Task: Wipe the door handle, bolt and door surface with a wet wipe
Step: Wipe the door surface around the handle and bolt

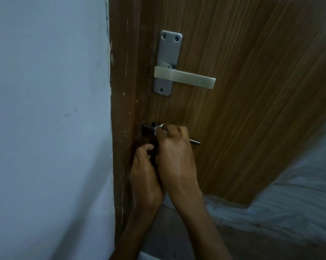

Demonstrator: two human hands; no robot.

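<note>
My two hands work side by side, low on the door. My left hand (143, 166) is curled at the dark fitting under the bolt (149, 127), beside the door frame (123, 91); I cannot tell whether it grips anything. My right hand (174, 152) pinches the wet wipe (160, 126) against the bolt's rod. Only a white scrap of the wipe shows at my fingertips, and the rod's ends stick out either side of my hand. I judge I am on the bolt step. Above, the door handle (184, 77) has neither hand on it, and the door surface (252, 91) spreads beyond. Next I should slide the wipe along the rod, then reach up to the lever.
</note>
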